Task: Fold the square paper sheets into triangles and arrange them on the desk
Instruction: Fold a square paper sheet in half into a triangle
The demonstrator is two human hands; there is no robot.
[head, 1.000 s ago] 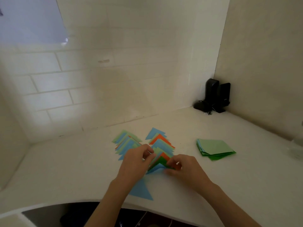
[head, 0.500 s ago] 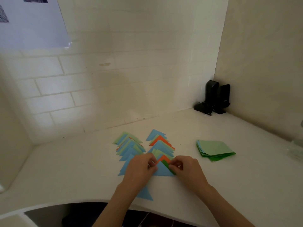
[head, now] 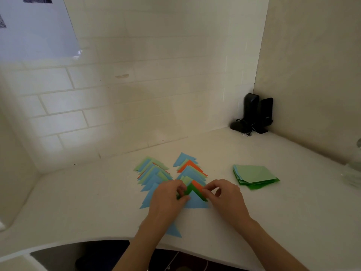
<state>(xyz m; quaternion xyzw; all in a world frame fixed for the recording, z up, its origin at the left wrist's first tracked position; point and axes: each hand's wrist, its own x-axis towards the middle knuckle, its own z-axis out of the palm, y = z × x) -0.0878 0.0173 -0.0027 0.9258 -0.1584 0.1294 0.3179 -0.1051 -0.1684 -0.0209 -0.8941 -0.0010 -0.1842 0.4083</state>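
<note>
Placement looked to be the step in hand: both hands were setting a folded light-blue paper triangle (head: 196,202) at the near end of the right-hand row of overlapping triangles (head: 190,171) on the white desk (head: 273,212). Left hand (head: 168,198) and right hand (head: 224,196) each pinched a lower corner. Its apex pointed away toward the wall; its long edge ran left to right. Next, I judged, came letting go and reaching for the stack of unfolded green square sheets (head: 254,176).
</note>
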